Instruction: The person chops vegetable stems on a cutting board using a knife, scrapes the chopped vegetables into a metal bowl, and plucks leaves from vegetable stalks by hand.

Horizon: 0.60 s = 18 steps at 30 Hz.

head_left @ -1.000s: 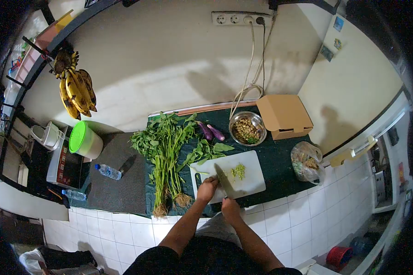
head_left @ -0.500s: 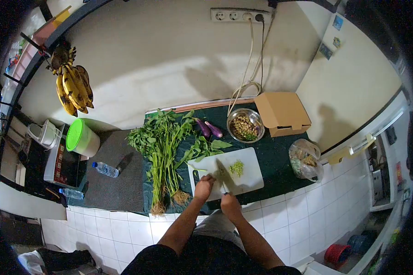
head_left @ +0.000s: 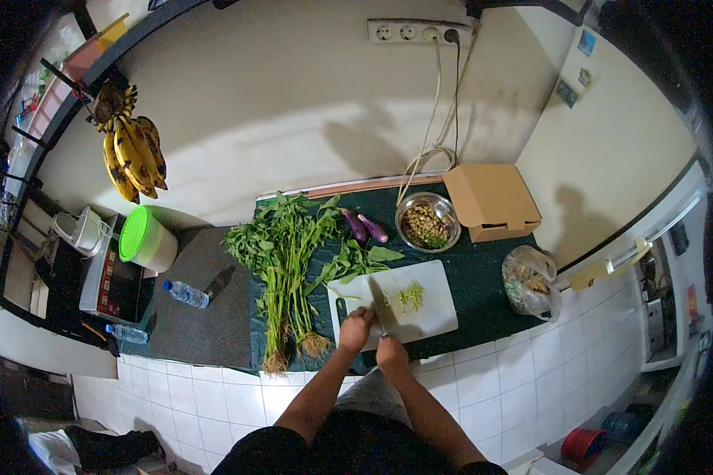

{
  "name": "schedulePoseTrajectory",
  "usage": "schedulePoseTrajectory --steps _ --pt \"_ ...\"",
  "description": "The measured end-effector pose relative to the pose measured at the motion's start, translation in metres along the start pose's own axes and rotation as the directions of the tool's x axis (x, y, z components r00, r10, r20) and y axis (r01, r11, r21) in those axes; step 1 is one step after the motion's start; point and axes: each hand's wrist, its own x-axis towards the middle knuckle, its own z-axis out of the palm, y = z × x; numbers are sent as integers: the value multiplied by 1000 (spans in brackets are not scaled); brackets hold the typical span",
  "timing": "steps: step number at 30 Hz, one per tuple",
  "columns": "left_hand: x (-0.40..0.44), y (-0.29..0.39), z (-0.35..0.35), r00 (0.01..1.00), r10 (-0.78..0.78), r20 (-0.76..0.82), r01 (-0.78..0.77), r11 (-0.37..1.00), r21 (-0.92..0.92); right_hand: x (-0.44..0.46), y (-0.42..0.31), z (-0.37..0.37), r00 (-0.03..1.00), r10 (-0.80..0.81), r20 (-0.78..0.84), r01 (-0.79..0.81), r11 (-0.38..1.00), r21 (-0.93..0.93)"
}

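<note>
My right hand (head_left: pixel 391 354) is closed round the handle of a kitchen knife (head_left: pixel 376 294), whose blade lies across a white cutting board (head_left: pixel 438 315). Close on the left, my left hand (head_left: pixel 356 328) rests on the board with its fingers pressed together. A thin green stalk (head_left: pixel 350 298) sticks out from those fingers over the board. To the right of the blade sits a small heap of chopped green stalk pieces (head_left: pixel 410 296). Leafy greens with roots (head_left: pixel 281 269) lie left of the board. Behind it are two purple eggplants (head_left: pixel 364 227) and a metal bowl (head_left: pixel 454 232) of chopped food.
A cardboard box (head_left: pixel 495 199) and a filled plastic bag (head_left: pixel 531 281) stand to the right. On the left are a water bottle (head_left: pixel 186 294) and a green-lidded tub (head_left: pixel 146 241). Bananas (head_left: pixel 135 154) hang above. The fridge (head_left: pixel 622 142) borders the right side.
The knife has moved left, up beside my left hand, and my right hand has shifted slightly left with it. Some cut pieces now show next to the blade.
</note>
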Motion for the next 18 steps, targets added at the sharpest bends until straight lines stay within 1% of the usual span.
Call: schedulePoseTrajectory --steps 2,6,8,9,11,12,14,15,17,18 --pt "2 6 -8 992 -126 21 128 982 -137 6 -23 -30 1000 26 -12 -26 999 27" --pt "2 -3 1 996 -93 19 94 988 -121 1 -1 -7 1000 28 -12 -27 999 25" --pt "1 -7 7 999 -13 -32 9 993 -122 -11 12 7 983 -177 36 180 980 -81" --pt "0 -5 6 999 -15 -29 11 992 -124 -14 9 3 984 -175 40 178 981 -82" --pt "0 -1 -1 999 0 -50 -4 995 -95 -12 -5 -12 997 -51 -59 60 986 153" --pt "-1 -3 1 999 -2 -49 -3 996 -94 -4 -10 -16 997 -52 -58 60 986 154" --pt "-4 -12 9 997 -28 -71 14 981 -195 8 -17 -21 1000 -18 -18 19 998 51" --pt "-4 -14 10 997 -25 -69 12 981 -192 13 -10 -10 1000 -17 -20 18 998 55" --pt "-1 -16 11 997 -54 -60 40 975 -217 25 15 24 986 -144 79 156 970 -185" --pt "0 -17 12 996 -56 -63 42 975 -217 19 15 24 986 -146 80 159 970 -185"
